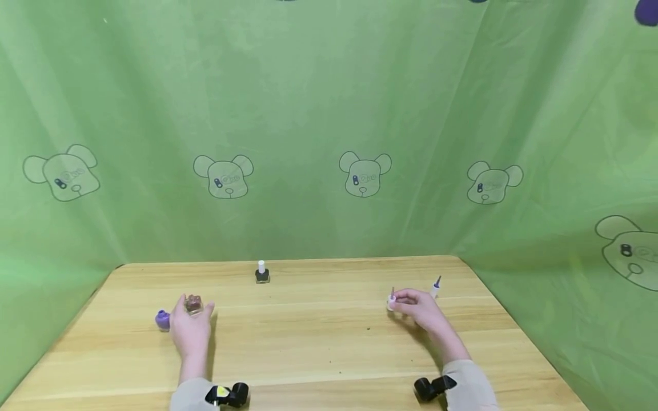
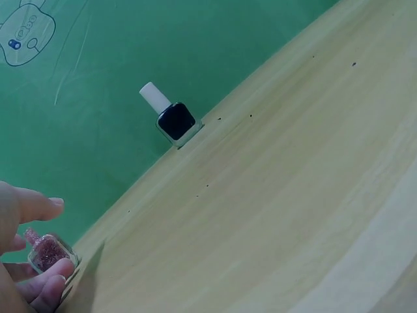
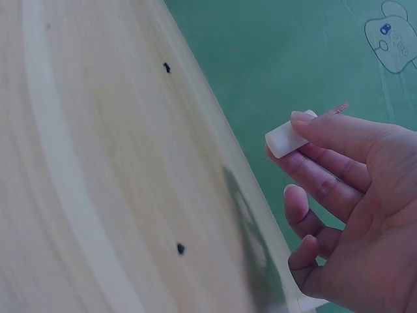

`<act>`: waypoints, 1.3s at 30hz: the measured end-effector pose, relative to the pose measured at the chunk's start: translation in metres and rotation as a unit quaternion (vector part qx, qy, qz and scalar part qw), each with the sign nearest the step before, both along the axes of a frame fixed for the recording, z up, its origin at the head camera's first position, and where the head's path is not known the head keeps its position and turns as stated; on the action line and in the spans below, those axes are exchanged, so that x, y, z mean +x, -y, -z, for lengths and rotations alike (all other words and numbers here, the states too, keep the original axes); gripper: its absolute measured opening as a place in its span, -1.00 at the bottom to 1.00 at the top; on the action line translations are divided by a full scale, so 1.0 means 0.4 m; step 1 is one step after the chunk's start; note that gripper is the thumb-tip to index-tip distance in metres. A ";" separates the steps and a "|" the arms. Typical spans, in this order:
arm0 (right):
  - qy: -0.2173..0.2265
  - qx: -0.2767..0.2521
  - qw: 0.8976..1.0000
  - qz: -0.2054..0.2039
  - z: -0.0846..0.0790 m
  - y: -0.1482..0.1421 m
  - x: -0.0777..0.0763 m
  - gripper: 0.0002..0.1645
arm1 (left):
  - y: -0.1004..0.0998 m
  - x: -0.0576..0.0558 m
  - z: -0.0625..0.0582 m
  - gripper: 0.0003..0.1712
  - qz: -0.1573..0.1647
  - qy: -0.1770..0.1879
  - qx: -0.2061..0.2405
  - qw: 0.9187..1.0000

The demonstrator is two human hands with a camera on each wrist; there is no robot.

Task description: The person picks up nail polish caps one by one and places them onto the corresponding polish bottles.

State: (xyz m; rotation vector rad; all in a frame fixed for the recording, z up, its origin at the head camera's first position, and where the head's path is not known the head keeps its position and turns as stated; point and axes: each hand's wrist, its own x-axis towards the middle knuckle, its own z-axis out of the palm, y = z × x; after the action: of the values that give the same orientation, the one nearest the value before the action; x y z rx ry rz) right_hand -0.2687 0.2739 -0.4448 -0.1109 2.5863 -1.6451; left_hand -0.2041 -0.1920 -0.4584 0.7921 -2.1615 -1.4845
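Observation:
A small uncapped nail polish bottle with pink glitter (image 2: 49, 254) stands upright among the fingers of my left hand (image 1: 190, 334). The thumb is held away from the bottle, and the other fingertips lie right at its side. Just left of that hand is an open purple nail polish bottle (image 1: 162, 321), partly hidden by it. My right hand (image 1: 418, 308) pinches a white nail polish cap (image 3: 287, 139) between thumb and fingers, its glittery pink brush (image 3: 339, 109) pointing up. Behind the right hand, another white cap (image 1: 434, 290) stands with its purple brush upward.
A dark nail polish bottle (image 1: 262, 276) with its white cap on stands near the far edge of the wooden table (image 1: 298, 342). Small dark specks dot the tabletop. A green curtain (image 1: 298, 103) with bear-head prints hangs behind and at both sides.

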 end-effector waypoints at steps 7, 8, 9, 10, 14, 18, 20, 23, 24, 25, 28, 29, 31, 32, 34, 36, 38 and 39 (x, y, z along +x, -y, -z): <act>-0.006 0.011 1.000 -0.019 -0.004 0.024 0.007 -0.53 | 0.005 -0.012 0.009 -0.09 0.004 0.025 -0.004 1.000; -0.007 0.011 1.000 -0.020 -0.005 0.027 0.009 -0.54 | 0.005 -0.013 0.009 -0.10 0.004 0.026 -0.005 1.000; -0.009 0.012 1.000 -0.022 -0.005 0.029 0.011 -0.54 | 0.004 -0.013 0.009 -0.11 0.005 0.027 -0.005 1.000; -0.009 0.012 1.000 -0.024 -0.006 0.031 0.012 -0.54 | 0.003 -0.014 0.010 -0.12 0.006 0.028 -0.005 1.000; -0.014 0.020 0.999 -0.025 -0.009 0.039 0.017 -0.55 | -0.002 -0.017 0.011 -0.18 0.011 0.029 -0.013 0.999; -0.011 0.023 0.999 -0.030 -0.010 0.047 0.016 -0.56 | -0.004 -0.023 0.009 -0.28 0.014 0.024 -0.042 0.999; -0.010 0.022 0.999 -0.038 -0.010 0.052 0.016 -0.55 | -0.003 -0.026 0.008 -0.33 0.015 0.018 -0.057 0.998; -0.008 0.022 0.999 -0.040 -0.011 0.061 0.016 -0.55 | 0.001 -0.031 0.007 -0.38 0.019 0.012 -0.072 0.997; -0.008 0.022 0.999 -0.043 -0.011 0.063 0.017 -0.56 | 0.002 -0.032 0.006 -0.39 0.022 0.014 -0.075 0.997; -0.007 0.023 0.999 -0.044 -0.012 0.066 0.018 -0.56 | 0.004 -0.033 0.006 -0.40 0.027 0.016 -0.078 0.996; -0.007 0.024 0.998 -0.052 -0.015 0.074 0.020 -0.57 | 0.011 -0.037 0.005 -0.43 0.045 0.030 -0.087 0.995; -0.009 0.026 0.998 -0.058 -0.016 0.076 0.021 -0.58 | 0.014 -0.038 0.005 -0.45 0.052 0.034 -0.091 0.994; -0.014 0.028 0.997 -0.069 -0.017 0.079 0.023 -0.57 | 0.020 -0.040 0.006 -0.49 0.062 0.038 -0.099 0.992; -0.015 0.028 0.997 -0.071 -0.017 0.081 0.024 -0.58 | 0.023 -0.040 0.006 -0.51 0.067 0.040 -0.102 0.992; -0.015 0.029 0.997 -0.071 -0.016 0.083 0.024 -0.58 | 0.028 -0.040 0.004 -0.53 0.080 0.044 -0.107 0.990; -0.014 0.031 0.997 -0.071 -0.014 0.086 0.024 -0.59 | 0.032 -0.042 0.002 -0.54 0.092 0.048 -0.112 0.988; -0.013 0.033 0.997 -0.072 -0.012 0.089 0.024 -0.59 | 0.035 -0.043 -0.002 -0.54 0.104 0.056 -0.116 0.986; -0.015 0.034 0.997 -0.075 -0.012 0.091 0.025 -0.58 | 0.037 -0.044 -0.003 -0.54 0.110 0.060 -0.118 0.985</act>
State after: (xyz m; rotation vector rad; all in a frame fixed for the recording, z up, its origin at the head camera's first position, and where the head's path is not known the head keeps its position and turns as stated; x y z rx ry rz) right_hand -0.2587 0.2375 -0.4400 -0.3184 2.5811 -1.5156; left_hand -0.2216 -0.2067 -0.4570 0.5907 -2.5265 -1.2724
